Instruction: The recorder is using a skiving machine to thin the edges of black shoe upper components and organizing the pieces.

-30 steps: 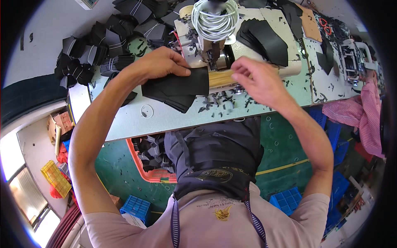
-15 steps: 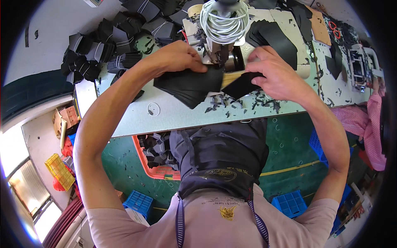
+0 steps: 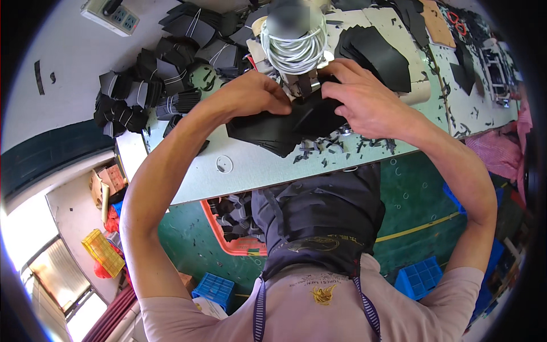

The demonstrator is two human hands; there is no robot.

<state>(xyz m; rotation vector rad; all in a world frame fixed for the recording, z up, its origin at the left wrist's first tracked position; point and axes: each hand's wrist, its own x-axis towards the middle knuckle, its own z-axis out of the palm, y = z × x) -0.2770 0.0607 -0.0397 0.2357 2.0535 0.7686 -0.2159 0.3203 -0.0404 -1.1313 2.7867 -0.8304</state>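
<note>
A left hand (image 3: 261, 94) grips a black stack (image 3: 265, 132) at the near side of the machine (image 3: 303, 84); a right hand (image 3: 364, 98) pinches a black piece (image 3: 319, 118). Apart a moment ago, the piece now meets or overlaps the stack, so both sit together before the machine.

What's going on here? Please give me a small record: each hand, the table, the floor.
Left hand: at fanned black pieces; grip unclear
Right hand: at a dark piece; grip unclear
Table: tied black bundles at far left, coiled pale cable above
Floor: green; orange-red basket holding black pieces, blue crates
</note>
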